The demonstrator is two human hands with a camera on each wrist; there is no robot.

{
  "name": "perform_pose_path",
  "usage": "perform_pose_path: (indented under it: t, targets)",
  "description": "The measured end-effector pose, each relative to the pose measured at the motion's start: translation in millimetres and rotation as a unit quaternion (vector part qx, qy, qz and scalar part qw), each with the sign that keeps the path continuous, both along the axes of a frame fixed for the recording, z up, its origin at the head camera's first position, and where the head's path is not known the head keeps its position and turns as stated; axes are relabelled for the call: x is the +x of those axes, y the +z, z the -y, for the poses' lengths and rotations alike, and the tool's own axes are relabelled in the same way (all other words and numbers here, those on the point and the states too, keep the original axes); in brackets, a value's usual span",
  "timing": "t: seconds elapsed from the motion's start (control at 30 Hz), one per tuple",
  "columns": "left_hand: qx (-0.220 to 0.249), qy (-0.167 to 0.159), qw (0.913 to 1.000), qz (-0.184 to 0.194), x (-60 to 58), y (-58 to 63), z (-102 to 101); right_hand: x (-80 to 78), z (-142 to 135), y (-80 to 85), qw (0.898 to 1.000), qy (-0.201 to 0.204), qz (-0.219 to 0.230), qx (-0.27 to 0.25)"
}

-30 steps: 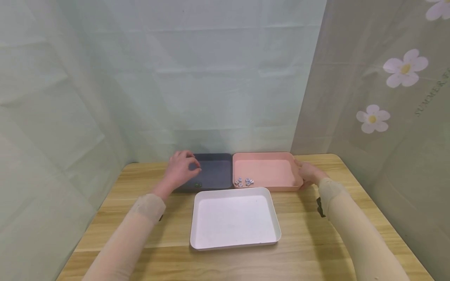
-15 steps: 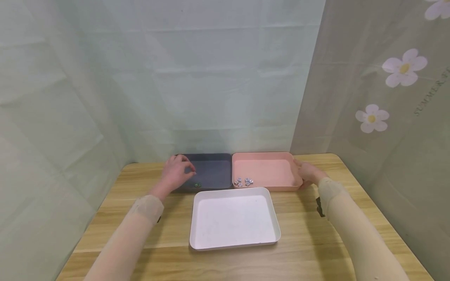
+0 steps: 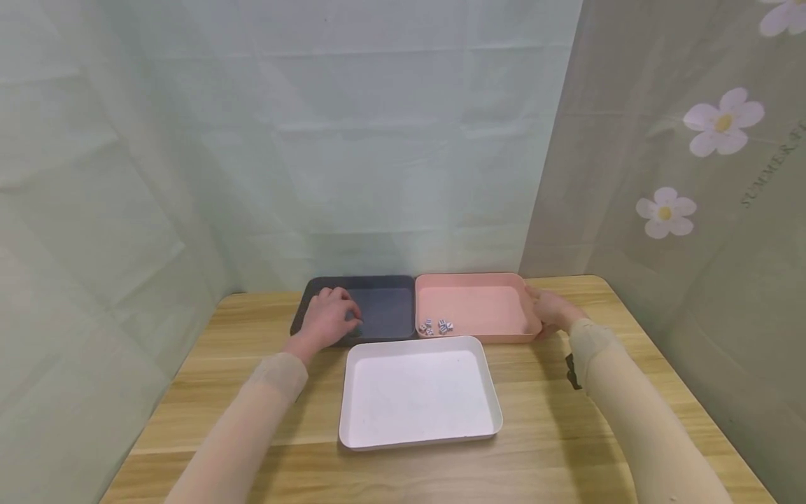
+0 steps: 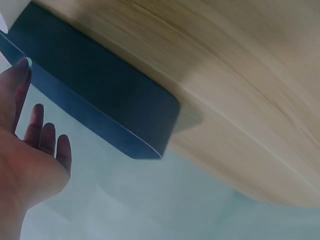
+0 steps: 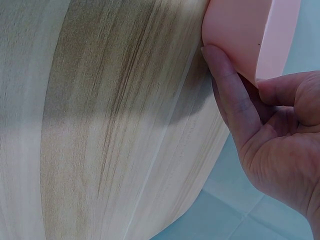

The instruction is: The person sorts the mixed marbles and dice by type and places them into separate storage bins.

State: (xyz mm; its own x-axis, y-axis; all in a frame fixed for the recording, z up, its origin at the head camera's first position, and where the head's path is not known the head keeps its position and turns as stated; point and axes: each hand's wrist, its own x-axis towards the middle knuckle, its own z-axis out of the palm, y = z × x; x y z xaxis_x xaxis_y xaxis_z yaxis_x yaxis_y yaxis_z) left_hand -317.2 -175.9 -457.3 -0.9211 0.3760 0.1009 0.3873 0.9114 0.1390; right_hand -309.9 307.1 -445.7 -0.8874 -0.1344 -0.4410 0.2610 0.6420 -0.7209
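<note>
My left hand (image 3: 330, 316) is over the left part of a dark blue-grey tray (image 3: 390, 281), fingers bent downward. In the left wrist view, the thumb and forefinger (image 4: 22, 67) come close together at the tray's rim, and the other fingers spread loosely. Whether something small sits between the fingertips I cannot tell. My right hand (image 3: 549, 309) grips the right end of a pink tray (image 3: 497, 294); the right wrist view shows the thumb at its rim and the fingers (image 5: 227, 90) against its outer wall. Several small white dice (image 3: 443, 326) lie in the pink tray's front left corner.
A white tray (image 3: 420, 392) stands in front of the other two, close to their front walls. All three are on a wooden table (image 3: 541, 420). Pale cloth (image 3: 378, 154) hangs behind the table, with a flowered grey panel (image 3: 617, 140) on the right.
My left hand first draws back slightly left, then moves right and lower over the dark tray's front, covering the small green pieces seen there before. My right hand stays at the pink tray.
</note>
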Motion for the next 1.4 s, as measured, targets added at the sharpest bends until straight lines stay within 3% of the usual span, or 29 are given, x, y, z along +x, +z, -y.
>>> perform_pose_path:
  t: [0.43, 1.0, 1.4]
  targets:
    - [-0.012, 0.003, 0.9998, 0.014, -1.9, -9.5, -17.5, -1.2, -0.9, -2.6, 1.000, 0.000, 0.001, 0.005]
    - [-0.023, 0.026, 0.9991, 0.023, -8.6, -12.2, -22.4, -0.7, 0.5, -1.7, 1.000, 0.006, -0.011, 0.001]
    - [-0.015, 0.024, 0.9994, 0.018, -8.3, -9.5, -19.2, -0.9, -2.3, -0.5, 1.000, 0.002, -0.006, 0.006]
